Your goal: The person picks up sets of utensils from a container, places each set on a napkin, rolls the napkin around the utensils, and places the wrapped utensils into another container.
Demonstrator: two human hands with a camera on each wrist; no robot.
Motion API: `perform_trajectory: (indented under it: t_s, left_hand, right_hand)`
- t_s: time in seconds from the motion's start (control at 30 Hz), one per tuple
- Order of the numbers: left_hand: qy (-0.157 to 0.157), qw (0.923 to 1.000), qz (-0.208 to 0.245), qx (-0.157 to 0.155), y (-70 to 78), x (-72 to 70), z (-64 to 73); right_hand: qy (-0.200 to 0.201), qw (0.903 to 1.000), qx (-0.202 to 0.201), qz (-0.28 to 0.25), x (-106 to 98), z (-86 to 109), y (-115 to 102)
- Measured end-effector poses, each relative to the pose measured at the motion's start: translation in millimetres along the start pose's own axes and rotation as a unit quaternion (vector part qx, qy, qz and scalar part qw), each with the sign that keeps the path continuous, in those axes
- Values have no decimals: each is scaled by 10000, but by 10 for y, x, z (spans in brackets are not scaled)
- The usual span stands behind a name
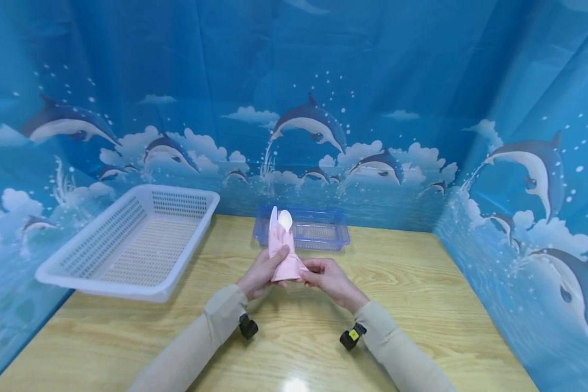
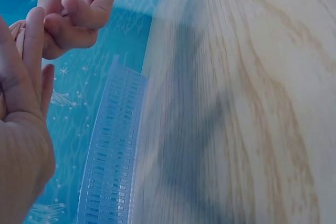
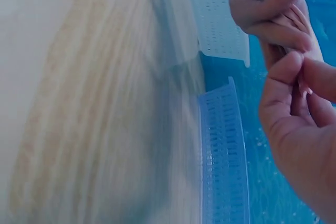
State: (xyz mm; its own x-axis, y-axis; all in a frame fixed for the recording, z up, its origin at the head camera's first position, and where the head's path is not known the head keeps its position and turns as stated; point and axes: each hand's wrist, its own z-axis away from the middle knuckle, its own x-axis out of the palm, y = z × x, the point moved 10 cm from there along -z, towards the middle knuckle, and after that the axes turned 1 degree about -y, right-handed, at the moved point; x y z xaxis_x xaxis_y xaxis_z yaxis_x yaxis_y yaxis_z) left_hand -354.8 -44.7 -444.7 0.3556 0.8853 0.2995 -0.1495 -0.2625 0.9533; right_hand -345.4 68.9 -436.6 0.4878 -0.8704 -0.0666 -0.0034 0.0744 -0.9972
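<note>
A pink napkin (image 1: pixel 283 260) is wrapped round white cutlery, held up over the table in front of the blue basket. From its top stick out a white spoon (image 1: pixel 285 219) and, left of it, a slim white piece (image 1: pixel 274 216) like a knife. My left hand (image 1: pixel 263 271) grips the wrapped bundle from the left, thumb across its front. At the lower right, my right hand (image 1: pixel 330 280) pinches the napkin's corner between thumb and fingers. In the right wrist view the fingertips of the right hand (image 3: pixel 299 114) meet those of the left hand (image 3: pixel 270 17); the bundle is mostly hidden there.
Behind the hands a small blue-purple basket (image 1: pixel 318 243) stands against the dolphin-print curtain (image 1: pixel 397 65). To the left is a larger white basket (image 1: pixel 103 287), tilted in this view. The wooden table (image 1: pixel 421 310) is bordered by the curtain at the back and sides.
</note>
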Motion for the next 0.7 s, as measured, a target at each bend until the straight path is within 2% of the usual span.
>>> perform_trajectory:
  t_s: [0.13, 0.33, 0.43, 0.53, 0.7]
  left_hand:
    - [2, 10000, 69, -63, -10, 6, -11]
    - [-28, 9999, 155, -68, -22, 2, -27]
    - [-50, 9999, 156, -33, -16, 11, -27]
    - [-72, 9999, 93, -17, -12, 34, -23]
    - [32, 9999, -94, 38, -7, 42, -22]
  right_hand:
    - [248, 9997, -44, -10, -2, -9, 25]
    - [1035, 9944, 71, 177, -74, 3, 57]
    - [1306, 9910, 153, 231, -95, 8, 78]
    - [1409, 9896, 158, 225, -97, -2, 84]
    - [1303, 9914, 85, -22, -58, -18, 83]
